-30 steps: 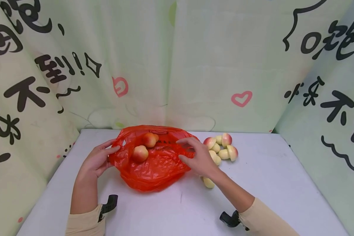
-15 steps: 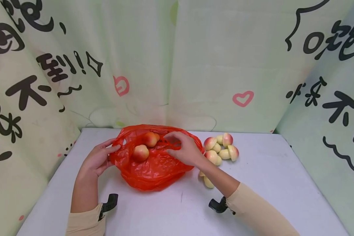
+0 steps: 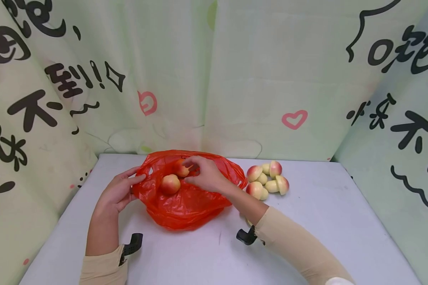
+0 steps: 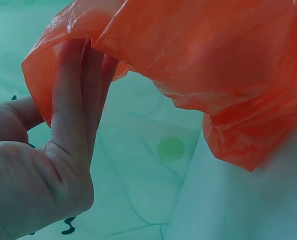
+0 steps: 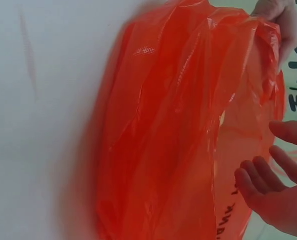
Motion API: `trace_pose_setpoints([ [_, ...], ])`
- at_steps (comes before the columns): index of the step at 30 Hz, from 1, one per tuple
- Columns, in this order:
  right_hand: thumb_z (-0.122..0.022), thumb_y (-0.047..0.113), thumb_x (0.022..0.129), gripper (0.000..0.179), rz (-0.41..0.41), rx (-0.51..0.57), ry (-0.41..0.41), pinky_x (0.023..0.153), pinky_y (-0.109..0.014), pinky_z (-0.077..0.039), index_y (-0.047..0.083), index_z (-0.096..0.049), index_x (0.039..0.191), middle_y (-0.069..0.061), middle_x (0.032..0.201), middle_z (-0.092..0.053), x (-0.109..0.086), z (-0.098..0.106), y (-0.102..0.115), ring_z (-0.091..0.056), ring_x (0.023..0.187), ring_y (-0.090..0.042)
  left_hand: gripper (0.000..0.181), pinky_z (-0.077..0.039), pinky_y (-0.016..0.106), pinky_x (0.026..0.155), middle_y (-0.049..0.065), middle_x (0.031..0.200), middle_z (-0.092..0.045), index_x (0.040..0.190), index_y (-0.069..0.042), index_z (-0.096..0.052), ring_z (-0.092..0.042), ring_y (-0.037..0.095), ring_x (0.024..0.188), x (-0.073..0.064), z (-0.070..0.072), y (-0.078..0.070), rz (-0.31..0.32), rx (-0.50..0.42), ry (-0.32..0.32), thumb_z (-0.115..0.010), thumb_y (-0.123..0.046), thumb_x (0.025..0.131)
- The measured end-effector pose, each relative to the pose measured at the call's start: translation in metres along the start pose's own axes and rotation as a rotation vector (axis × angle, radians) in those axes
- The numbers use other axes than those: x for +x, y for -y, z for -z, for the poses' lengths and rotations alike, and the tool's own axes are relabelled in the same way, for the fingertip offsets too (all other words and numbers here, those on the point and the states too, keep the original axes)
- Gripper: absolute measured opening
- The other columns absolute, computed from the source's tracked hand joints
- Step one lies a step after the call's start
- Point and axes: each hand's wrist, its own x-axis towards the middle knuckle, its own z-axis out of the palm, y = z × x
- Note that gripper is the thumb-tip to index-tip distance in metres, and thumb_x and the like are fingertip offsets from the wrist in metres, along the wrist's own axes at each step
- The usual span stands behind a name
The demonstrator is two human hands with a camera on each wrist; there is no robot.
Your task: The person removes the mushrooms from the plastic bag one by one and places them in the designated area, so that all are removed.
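Observation:
A red plastic bag (image 3: pixel 196 208) lies on its side on the table, its mouth facing up and toward the head camera. The left hand (image 3: pixel 118 191) pinches the left edge of its mouth, thumb on one side and fingers behind the film, as the left wrist view shows on that hand (image 4: pixel 68 135). Inside the bag are two mushrooms with reddish caps: a front mushroom (image 3: pixel 170 184) and a rear mushroom (image 3: pixel 180 168). Over the bag's mouth, the right hand (image 3: pixel 207 174) has its fingertips right at the rear mushroom. In the right wrist view its fingers (image 5: pixel 261 175) are loosely bent around nothing.
Right of the bag lie several cream mushrooms (image 3: pixel 281 185) with pink-red caps on the white table (image 3: pixel 328 221). One more is mostly hidden under the right forearm. A patterned curtain (image 3: pixel 242 79) closes off the back and sides.
The right hand has moved left from the bag's right edge, across its mouth, to the rear mushroom. The left hand keeps its grip on the bag.

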Motion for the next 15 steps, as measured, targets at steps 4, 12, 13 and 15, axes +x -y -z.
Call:
trace_pose_setpoints([
  [4, -0.077, 0.008, 0.093, 0.044, 0.002, -0.029, 0.034, 0.093, -0.038, -0.061, 0.004, -0.064, 0.135, -0.016, 0.132, -0.067, 0.011, -0.009, -0.001, -0.065, 0.119, -0.036, 0.066, -0.062, 0.03, 0.089, 0.012, 0.162, -0.04, 0.165, -0.023, -0.032, -0.064, 0.013, 0.109, 0.0, 0.0, 0.0, 0.003, 0.005, -0.001, -0.062, -0.029, 0.106],
  [12, -0.078, 0.009, 0.092, 0.042, -0.03, -0.098, 0.103, 0.09, -0.034, -0.062, 0.004, -0.067, 0.132, -0.015, 0.132, -0.068, 0.032, -0.022, 0.004, -0.065, 0.118, -0.033, 0.066, -0.062, 0.029, 0.089, 0.012, 0.161, -0.04, 0.165, -0.023, -0.032, -0.064, 0.013, 0.108, 0.001, 0.0, 0.001, 0.008, 0.015, 0.001, -0.061, -0.03, 0.106],
  [13, -0.078, 0.009, 0.092, 0.043, -0.037, -0.109, 0.111, 0.091, -0.034, -0.062, 0.004, -0.066, 0.133, -0.015, 0.133, -0.068, 0.034, -0.024, 0.004, -0.065, 0.118, -0.033, 0.066, -0.062, 0.029, 0.089, 0.012, 0.161, -0.041, 0.165, -0.023, -0.032, -0.064, 0.013, 0.108, 0.001, 0.0, 0.001, 0.006, 0.015, 0.001, -0.061, -0.029, 0.106],
  [15, -0.078, 0.01, 0.093, 0.045, -0.056, -0.143, 0.125, 0.093, -0.034, -0.061, 0.006, -0.066, 0.135, -0.012, 0.134, -0.068, 0.038, -0.029, 0.004, -0.064, 0.119, -0.03, 0.066, -0.062, 0.03, 0.089, 0.012, 0.161, -0.041, 0.165, -0.023, -0.032, -0.064, 0.013, 0.108, 0.001, 0.0, 0.001, 0.004, 0.012, 0.004, -0.061, -0.029, 0.106],
])
